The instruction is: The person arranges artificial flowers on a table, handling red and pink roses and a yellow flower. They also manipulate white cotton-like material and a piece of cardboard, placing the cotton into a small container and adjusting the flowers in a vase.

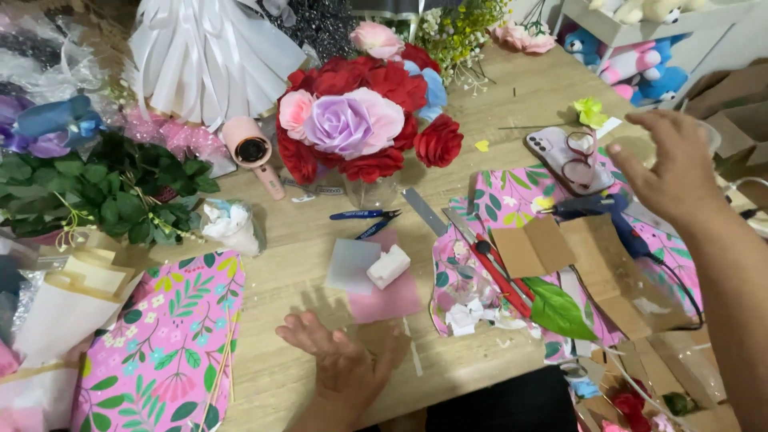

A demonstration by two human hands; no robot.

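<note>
Left hand [340, 360]: fingers spread, palm up, holding nothing, low over the bench [304, 264] just below the pink sheet [388, 300] and white foam block [388, 266]. Right hand [668, 164]: fingers loosely open, empty, raised above the glue gun [596, 208] and phone [564, 156]. Judgement: any pickup should be made by the gun's handle, keeping the cord off the cardboard [576, 260]. The rose bouquet [364, 120] stands behind.
</note>
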